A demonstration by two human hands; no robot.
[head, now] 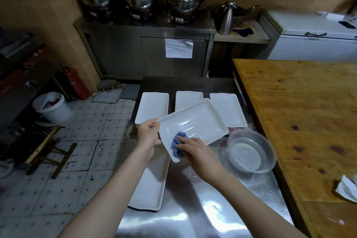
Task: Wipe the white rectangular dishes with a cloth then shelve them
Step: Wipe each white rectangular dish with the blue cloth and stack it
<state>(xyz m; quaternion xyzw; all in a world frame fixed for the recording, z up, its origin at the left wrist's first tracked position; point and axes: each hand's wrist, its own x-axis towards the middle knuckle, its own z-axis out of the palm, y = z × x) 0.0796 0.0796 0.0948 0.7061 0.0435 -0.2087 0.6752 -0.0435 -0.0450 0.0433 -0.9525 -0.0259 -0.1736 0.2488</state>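
Midair, dish [195,121] edge in left hand [147,133].

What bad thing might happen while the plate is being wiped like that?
The left hand holds the white rectangular dish by one short edge, tilted in the air, while the right hand pushes the blue cloth on it. It might slip and crack on the dish stacks below. The clear basin of water sits close to the right hand, so a bump may spill it.
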